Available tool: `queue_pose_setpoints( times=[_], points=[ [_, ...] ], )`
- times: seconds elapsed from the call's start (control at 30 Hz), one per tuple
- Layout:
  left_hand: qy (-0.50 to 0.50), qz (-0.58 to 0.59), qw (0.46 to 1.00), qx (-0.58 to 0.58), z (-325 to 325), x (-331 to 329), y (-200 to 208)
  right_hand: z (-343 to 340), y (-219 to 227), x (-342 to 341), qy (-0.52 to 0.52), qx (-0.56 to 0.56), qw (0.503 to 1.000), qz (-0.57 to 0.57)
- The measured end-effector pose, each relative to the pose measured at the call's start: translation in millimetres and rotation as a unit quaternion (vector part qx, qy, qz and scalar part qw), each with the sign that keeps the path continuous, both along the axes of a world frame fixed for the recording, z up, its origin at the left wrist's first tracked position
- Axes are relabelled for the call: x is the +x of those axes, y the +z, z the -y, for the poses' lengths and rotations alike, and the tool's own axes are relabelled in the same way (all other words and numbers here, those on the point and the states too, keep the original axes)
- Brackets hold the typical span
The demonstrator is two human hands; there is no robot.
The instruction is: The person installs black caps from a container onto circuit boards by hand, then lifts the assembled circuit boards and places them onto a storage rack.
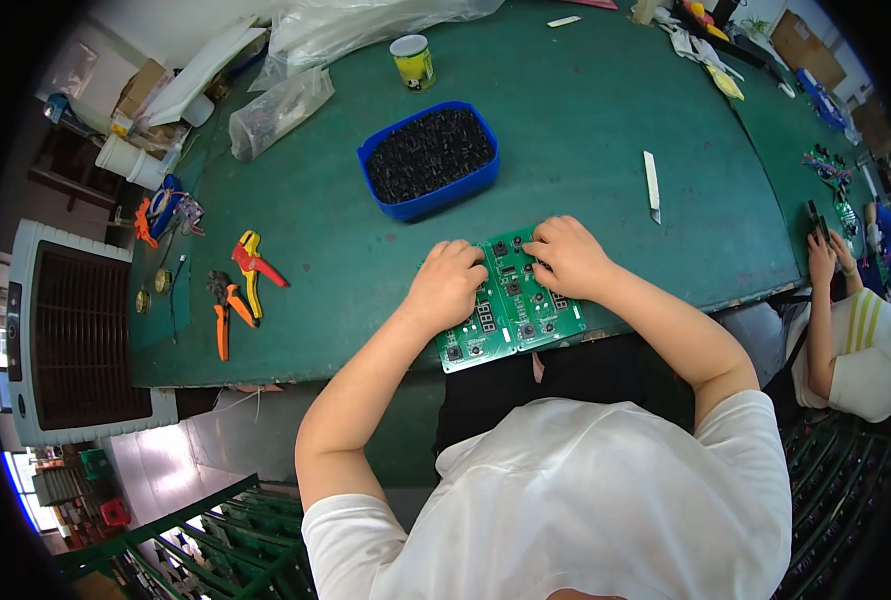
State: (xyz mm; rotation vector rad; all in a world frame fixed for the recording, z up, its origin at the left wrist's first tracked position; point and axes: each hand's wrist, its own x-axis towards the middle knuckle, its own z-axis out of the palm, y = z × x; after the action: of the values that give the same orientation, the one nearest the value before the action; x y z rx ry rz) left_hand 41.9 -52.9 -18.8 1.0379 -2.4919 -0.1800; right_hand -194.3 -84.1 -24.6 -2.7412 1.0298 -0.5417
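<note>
A green circuit board panel lies at the near edge of the table, its close side reaching over the edge towards my lap. Black buttons and digit displays stand on its face, and a seam splits it into two halves. My left hand is closed over the panel's left side with curled fingers. At the far right part of the panel, my right hand has its fingers bent onto the board. The fingertips of both hands are partly hidden. Beyond the panel sits a blue tray full of small black pieces.
Red-and-yellow wire strippers and orange-handled pliers lie left on the green table. A white-handled knife rests to the right. A tin can and clear plastic bags are farther back. Another person's hands are at far right.
</note>
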Motion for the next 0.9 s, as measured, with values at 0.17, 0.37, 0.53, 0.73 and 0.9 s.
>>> queue_pose_setpoints(
  times=[0.17, 0.37, 0.53, 0.73, 0.9],
  points=[
    [0.027, -0.034, 0.999, -0.030, -0.8, -0.5, -8.6, 2.9, -6.5, 2.3, 0.001, -0.013, 1.000, 0.016],
    [0.014, 0.009, 0.998, -0.062, 3.9, 2.7, 2.6, 15.8, -2.4, 2.0, 0.005, 0.021, 0.999, 0.046],
    [0.047, -0.024, 0.996, -0.069, 27.3, 15.1, 19.0, 90.8, 39.2, 40.6, -0.033, -0.061, 0.988, 0.138],
    [0.283, -0.031, 0.958, 0.027, 114.0, 17.9, 43.7, 142.1, 55.8, 104.9, -0.138, -0.057, 0.948, -0.281],
    [0.344, 0.102, 0.921, 0.149, 144.9, 22.9, 31.3, 145.7, 59.8, 127.0, -0.148, 0.018, 0.942, -0.301]
  ],
)
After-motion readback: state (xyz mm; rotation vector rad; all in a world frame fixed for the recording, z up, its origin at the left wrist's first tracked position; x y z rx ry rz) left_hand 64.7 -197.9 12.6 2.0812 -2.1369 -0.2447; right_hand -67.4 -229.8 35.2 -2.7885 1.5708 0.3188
